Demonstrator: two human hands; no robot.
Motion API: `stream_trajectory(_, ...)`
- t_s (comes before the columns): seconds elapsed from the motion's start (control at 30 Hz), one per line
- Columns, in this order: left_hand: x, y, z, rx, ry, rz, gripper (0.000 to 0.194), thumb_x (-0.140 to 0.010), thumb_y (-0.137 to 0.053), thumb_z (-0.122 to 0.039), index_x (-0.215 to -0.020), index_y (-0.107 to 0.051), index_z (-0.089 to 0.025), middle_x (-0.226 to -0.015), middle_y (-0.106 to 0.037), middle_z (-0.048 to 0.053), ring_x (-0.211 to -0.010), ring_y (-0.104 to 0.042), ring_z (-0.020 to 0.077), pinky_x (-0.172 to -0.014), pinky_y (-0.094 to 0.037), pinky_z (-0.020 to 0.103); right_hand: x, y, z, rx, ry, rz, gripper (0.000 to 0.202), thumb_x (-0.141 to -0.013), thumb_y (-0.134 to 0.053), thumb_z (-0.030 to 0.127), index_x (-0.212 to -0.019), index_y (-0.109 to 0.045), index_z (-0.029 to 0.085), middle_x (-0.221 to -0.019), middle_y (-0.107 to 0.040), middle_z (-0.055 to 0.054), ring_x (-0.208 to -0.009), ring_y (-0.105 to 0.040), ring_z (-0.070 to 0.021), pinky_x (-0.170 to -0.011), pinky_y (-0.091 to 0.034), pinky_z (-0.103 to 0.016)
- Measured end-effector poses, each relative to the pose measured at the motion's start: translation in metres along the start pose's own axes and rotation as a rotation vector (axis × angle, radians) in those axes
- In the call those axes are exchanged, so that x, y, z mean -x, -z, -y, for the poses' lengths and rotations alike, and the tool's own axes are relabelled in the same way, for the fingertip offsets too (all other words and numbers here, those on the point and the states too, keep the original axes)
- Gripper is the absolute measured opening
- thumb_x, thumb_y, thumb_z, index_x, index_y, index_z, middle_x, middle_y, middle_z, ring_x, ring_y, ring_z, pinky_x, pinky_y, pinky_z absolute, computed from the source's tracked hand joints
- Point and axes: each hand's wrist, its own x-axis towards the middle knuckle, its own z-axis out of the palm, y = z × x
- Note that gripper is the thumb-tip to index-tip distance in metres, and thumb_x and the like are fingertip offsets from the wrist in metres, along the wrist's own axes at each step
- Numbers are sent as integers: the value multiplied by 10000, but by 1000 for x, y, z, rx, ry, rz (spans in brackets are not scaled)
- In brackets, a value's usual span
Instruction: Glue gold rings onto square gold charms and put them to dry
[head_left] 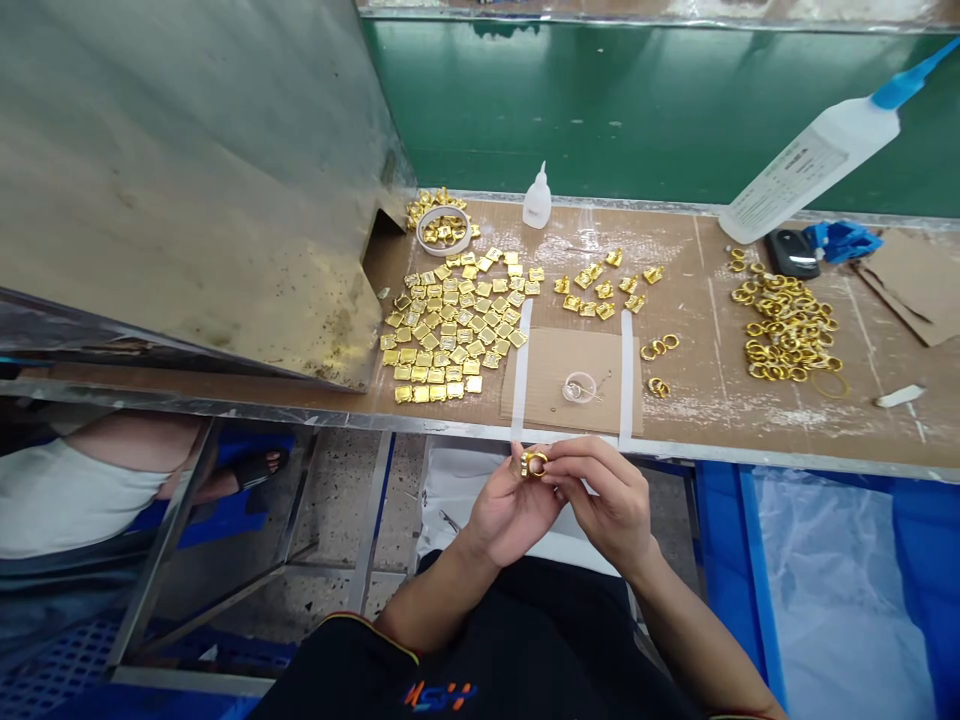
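In front of the table edge, my left hand (504, 512) holds a gold ring (538, 464) by its flat square head, between thumb and fingers. My right hand (611, 495) pinches the round band of that ring from the other side. Whether band and head are joined cannot be made out. Just beyond my hands lies a cardboard pad (540, 365) with a small clear cup (579, 388) on it. Loose gold bands (660, 346) lie to its right, and gold rings with heads (604, 290) lie behind it.
Many gold square pieces (448, 330) are spread at left, near a tape roll (421, 232). A heap of gold bands (787, 335) lies right. A small white bottle (536, 205) and a large blue-tipped bottle (806, 170) stand behind. A metal housing (187, 180) rises left; another person's leg shows below.
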Motion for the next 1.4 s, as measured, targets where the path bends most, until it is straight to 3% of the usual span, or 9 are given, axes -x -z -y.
stream_trajectory(0.37, -3, 4, -3, -24, 18, 47, 328, -906, -775, -340, -680, -640, -145, -725, -578, -23, -668, -512, 102, -741, -454, 267, -2, -1, -7, -23, -2, 19, 163, -953, -663, 77, -975, -712, 230, -964, -776, -69, -882, -754, -207, -777, -629, -312)
stream_trajectory(0.63, -2, 5, -2, -26, 14, 31, 371, -935, -737, -325, -634, -628, -138, -693, -545, -11, -636, -479, 100, -633, -422, 239, 1, -2, -1, 33, 23, -9, 158, -978, -646, 102, -940, -722, 235, -925, -771, -55, -837, -754, -198, -739, -634, -309)
stream_trajectory(0.77, -1, 6, -1, -70, -20, 81, 384, -893, -782, -373, -629, -620, -146, -698, -512, -13, -651, -455, 107, -667, -438, 241, 2, -2, -1, 24, 14, 1, 163, -978, -647, 107, -953, -734, 242, -925, -769, -59, -835, -758, -206, -738, -640, -321)
stream_trajectory(0.9, -2, 12, -6, -292, -156, 198, 487, -690, -898, -556, -616, -622, -162, -700, -468, -10, -677, -434, 132, -675, -420, 269, 2, -3, -1, -52, -5, 4, 75, -970, -704, 191, -1018, -715, 247, -982, -754, -74, -898, -747, -217, -800, -640, -345)
stream_trajectory(1.03, -3, 20, -21, -682, -550, 243, 504, -627, -882, -657, -579, -675, -200, -736, -491, 23, -744, -450, 185, -738, -397, 328, 10, -8, 2, -255, -234, -87, 319, -923, -755, 471, -1135, -663, 252, -976, -708, -75, -886, -719, -223, -776, -641, -363)
stream_trajectory(1.1, -3, 24, -31, -839, -699, 244, 415, -606, -917, -609, -598, -736, -235, -736, -498, 31, -768, -445, 207, -769, -386, 348, 13, -9, 5, -449, -390, -39, 428, -917, -734, 548, -1205, -621, 251, -951, -698, -58, -827, -710, -191, -743, -642, -322)
stream_trajectory(1.17, -2, 25, -40, -960, -734, 266, 308, -568, -976, -497, -618, -775, -269, -725, -511, 37, -779, -441, 224, -796, -382, 366, 14, -9, 8, -617, -510, 37, 453, -914, -747, 540, -1235, -600, 256, -963, -709, -50, -825, -716, -169, -754, -643, -289)
stream_trajectory(1.27, 1, 22, -48, -1075, -711, 295, 243, -528, -1015, -314, -626, -793, -298, -712, -553, 46, -802, -452, 248, -840, -383, 400, 12, -5, 8, -748, -594, 71, 370, -909, -794, 432, -1192, -630, 258, -949, -719, -33, -850, -727, -151, -765, -643, -255)
stream_trajectory(1.4, 6, 12, -51, -1051, -620, 256, 319, -422, -1037, -199, -628, -802, -266, -683, -602, 53, -767, -495, 248, -835, -389, 422, 9, 3, 4, -766, -561, 90, 413, -868, -848, 365, -1213, -650, 255, -953, -753, -37, -843, -748, -162, -767, -658, -284)
